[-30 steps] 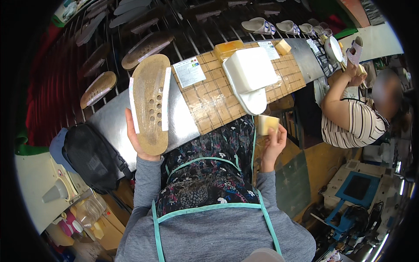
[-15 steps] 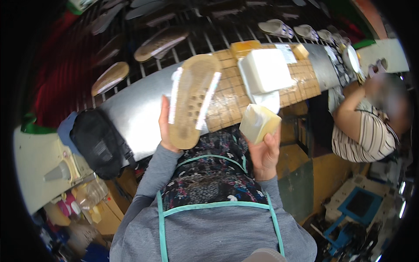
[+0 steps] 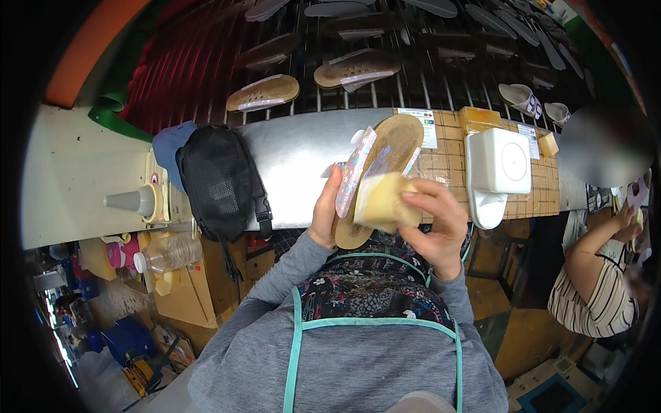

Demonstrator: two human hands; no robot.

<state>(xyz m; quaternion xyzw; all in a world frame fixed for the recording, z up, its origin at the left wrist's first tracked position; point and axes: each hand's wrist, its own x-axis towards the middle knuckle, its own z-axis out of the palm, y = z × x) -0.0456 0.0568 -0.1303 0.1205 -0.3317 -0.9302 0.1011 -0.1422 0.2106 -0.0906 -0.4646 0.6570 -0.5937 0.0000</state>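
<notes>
My left hand (image 3: 324, 215) is closed on the left edge of a brown sandal footbed (image 3: 401, 134), which is tilted with its far end to the right. Shiny patterned strap pieces (image 3: 356, 172) line both its sides. In my right hand (image 3: 441, 219) is a pale yellow sponge block (image 3: 380, 201), pinched between thumb and fingers. The sponge lies over the lower middle of the footbed and hides that part; it is slightly blurred. Right of my hands stands a white plastic container (image 3: 501, 162) with a small white dish at its near side.
Several footbeds (image 3: 264, 93) lie on a dark rack of rollers (image 3: 206, 76) beyond the metal bench (image 3: 289, 144). A black bag (image 3: 224, 182) rests on the bench's left end. Yellow blocks (image 3: 480, 120) sit on the brown taped board. A co-worker in a striped shirt (image 3: 592, 296) is at the right.
The sponge has moved left from beside the footbed onto it. The footbed has tilted further to the right. The whole view has swung left, showing more of the bag and left-hand table.
</notes>
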